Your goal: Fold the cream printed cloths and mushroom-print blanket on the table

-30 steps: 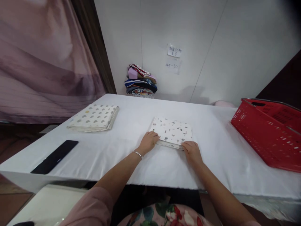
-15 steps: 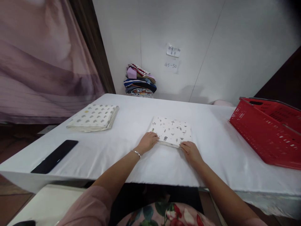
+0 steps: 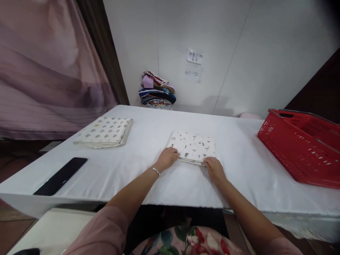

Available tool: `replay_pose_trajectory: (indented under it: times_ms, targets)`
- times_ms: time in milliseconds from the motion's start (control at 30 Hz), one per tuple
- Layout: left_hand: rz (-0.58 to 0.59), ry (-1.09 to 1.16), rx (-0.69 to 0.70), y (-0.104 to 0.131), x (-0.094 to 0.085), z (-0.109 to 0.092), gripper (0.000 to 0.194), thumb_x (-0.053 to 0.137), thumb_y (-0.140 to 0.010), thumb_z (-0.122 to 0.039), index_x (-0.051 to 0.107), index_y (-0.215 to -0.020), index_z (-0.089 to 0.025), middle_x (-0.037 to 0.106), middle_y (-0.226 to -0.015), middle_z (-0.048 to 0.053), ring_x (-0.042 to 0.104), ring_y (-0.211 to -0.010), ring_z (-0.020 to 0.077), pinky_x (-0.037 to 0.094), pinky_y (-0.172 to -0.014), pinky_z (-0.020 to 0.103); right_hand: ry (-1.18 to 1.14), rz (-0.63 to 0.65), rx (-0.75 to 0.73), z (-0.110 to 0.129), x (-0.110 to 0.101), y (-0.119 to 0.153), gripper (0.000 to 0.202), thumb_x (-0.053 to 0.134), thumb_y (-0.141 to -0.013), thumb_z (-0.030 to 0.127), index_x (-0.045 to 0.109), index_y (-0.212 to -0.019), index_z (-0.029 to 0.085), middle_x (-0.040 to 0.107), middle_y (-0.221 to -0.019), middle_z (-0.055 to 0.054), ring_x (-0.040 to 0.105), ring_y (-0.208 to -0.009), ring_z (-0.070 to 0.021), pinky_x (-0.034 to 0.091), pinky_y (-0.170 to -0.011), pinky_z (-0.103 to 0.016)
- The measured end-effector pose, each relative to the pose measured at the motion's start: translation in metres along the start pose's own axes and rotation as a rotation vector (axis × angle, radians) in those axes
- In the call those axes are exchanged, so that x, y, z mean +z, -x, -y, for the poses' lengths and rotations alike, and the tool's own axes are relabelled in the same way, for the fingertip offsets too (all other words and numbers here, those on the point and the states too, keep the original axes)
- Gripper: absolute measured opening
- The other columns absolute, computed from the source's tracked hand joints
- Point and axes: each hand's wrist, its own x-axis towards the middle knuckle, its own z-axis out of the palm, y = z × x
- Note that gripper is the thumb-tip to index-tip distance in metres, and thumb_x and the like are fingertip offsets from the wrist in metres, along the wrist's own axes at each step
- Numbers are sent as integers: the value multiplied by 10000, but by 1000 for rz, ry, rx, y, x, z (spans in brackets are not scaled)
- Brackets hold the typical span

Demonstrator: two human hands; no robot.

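A folded white cloth with small dark prints (image 3: 195, 146) lies flat in the middle of the white table. My left hand (image 3: 168, 158) grips its near left corner, a silver bracelet on the wrist. At the near right corner, my right hand (image 3: 214, 168) pinches the folded edge between thumb and fingers. The undersides of both hands' fingertips are partly hidden by the cloth.
On the table's left side (image 3: 98, 177) lie another folded cloth with grey prints (image 3: 106, 131) and a black phone (image 3: 61, 176). A red basket (image 3: 302, 145) stands at the right. Folded fabrics (image 3: 158, 90) are stacked beyond the far edge.
My right hand has shifted slightly up along the near right corner, and the near edge of the cloth looks slightly more parted there. My left hand has barely moved.
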Motion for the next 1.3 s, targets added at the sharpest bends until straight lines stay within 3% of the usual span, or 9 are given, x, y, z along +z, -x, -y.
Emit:
replay_pose_trajectory:
  times_ms: [200, 467, 633, 800, 1033, 1300]
  targets:
    - [-11, -57, -13, -1, 1, -6, 271, 390, -910, -233, 661, -911, -239, 632, -994, 43, 528, -952, 190, 389, -816, 341, 36, 1, -60, 1, 0, 3, 253, 392, -913, 211, 637, -964, 179, 633, -984, -80, 544, -928, -215, 437, -823, -374]
    - [-47, -46, 31, 9, 8, -3, 218, 443, -890, -265, 624, -1006, -228, 606, -1036, 51, 500, -1009, 200, 391, -879, 366, 78, 30, -221, -5, 0, 10, 257, 425, -908, 193, 601, -1093, 164, 604, -1082, -100, 516, -995, -224, 424, -886, -405]
    - [-36, -55, 56, 7, 4, 0, 206, 450, -886, -235, 616, -1008, -223, 609, -1034, 46, 510, -994, 194, 402, -843, 356, 70, -19, -226, -6, 3, 7, 259, 409, -916, 194, 615, -1072, 177, 621, -1036, -98, 536, -960, -218, 455, -848, -395]
    - [-10, -127, 31, 2, 6, -2, 203, 439, -882, -185, 621, -969, -216, 615, -1030, 48, 515, -986, 196, 395, -814, 348, 105, 21, -228, -8, 1, 8, 292, 407, -911, 199, 596, -1132, 185, 608, -1111, -100, 531, -1022, -233, 456, -876, -410]
    - [-18, -184, 21, 1, 10, -3, 221, 422, -879, -143, 622, -956, -198, 617, -1012, 58, 517, -971, 202, 397, -803, 344, 123, -2, -184, -15, 0, 1, 308, 380, -908, 156, 637, -1076, 182, 648, -1026, -92, 571, -933, -208, 482, -827, -369]
    - [-35, -109, 56, 10, 7, -2, 223, 459, -889, -254, 596, -1059, -208, 599, -1079, 52, 497, -1023, 202, 392, -885, 352, 81, 32, -238, -14, -2, 7, 297, 415, -906, 176, 607, -1132, 183, 627, -1080, -102, 553, -1004, -215, 464, -872, -393]
